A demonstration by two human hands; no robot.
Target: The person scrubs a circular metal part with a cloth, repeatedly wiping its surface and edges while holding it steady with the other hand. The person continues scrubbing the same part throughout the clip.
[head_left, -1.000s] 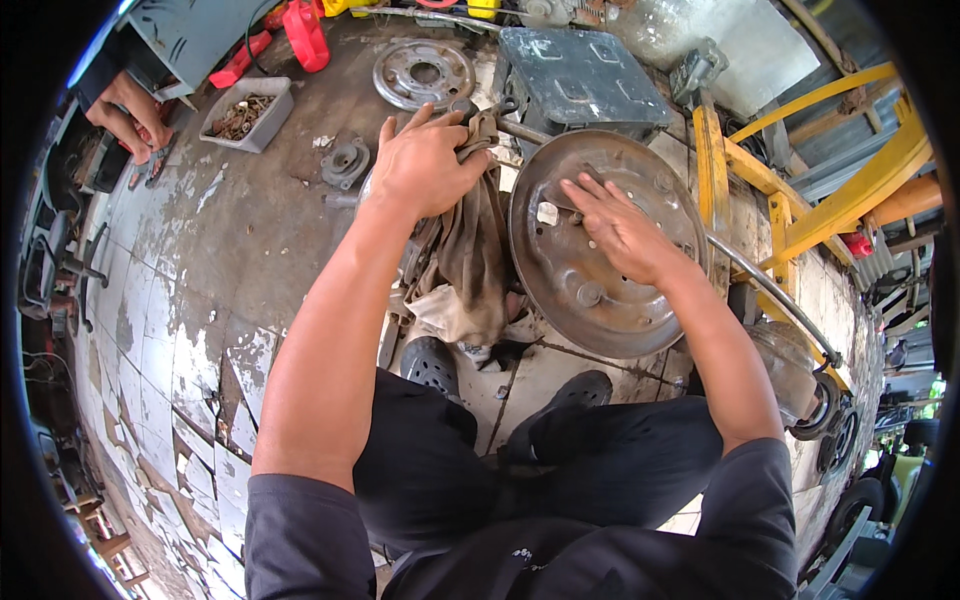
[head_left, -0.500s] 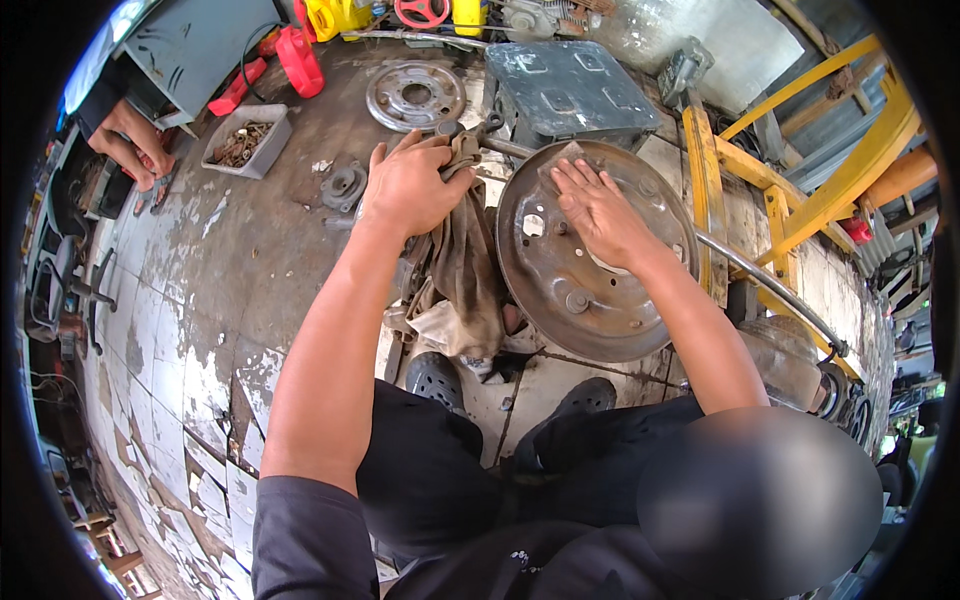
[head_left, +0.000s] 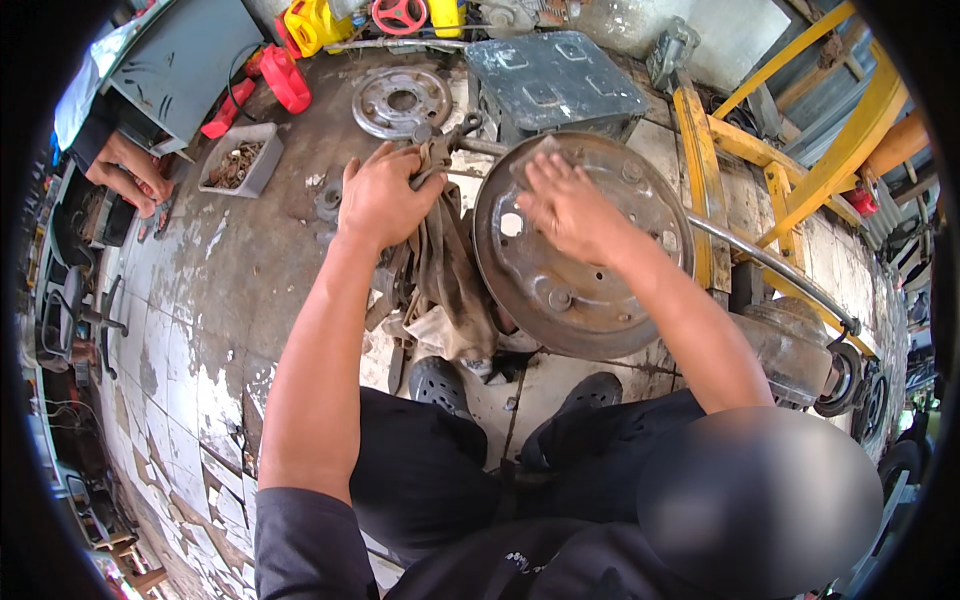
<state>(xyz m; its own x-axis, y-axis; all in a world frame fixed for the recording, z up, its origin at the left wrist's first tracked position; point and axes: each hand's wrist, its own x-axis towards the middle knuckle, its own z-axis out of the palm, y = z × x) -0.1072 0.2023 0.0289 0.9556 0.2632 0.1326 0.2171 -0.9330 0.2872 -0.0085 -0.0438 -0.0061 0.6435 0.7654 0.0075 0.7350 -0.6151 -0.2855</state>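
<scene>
One pad (head_left: 524, 172) under right hand (head_left: 575, 215), fingers flat | contact shifts toward plate (head_left: 530, 268) rim | left hand (head_left: 385, 200): fingers curled round cloth (head_left: 455, 275)

Dark grey lidded box (head_left: 550, 80), scuffed on top; steel wheel disc (head_left: 376, 105) with round holes, lying flat, left of box; farther left of box, pale grey plastic tub (head_left: 263, 172) holding rusty hardware (head_left: 236, 165); red jerrycan (head_left: 287, 80) between box and grey metal cabinet (head_left: 195, 75); yellow jerrycan (head_left: 318, 25), red handwheel (head_left: 400, 13) left of box, farther back; yellow frame (head_left: 697, 170) right of box
</scene>
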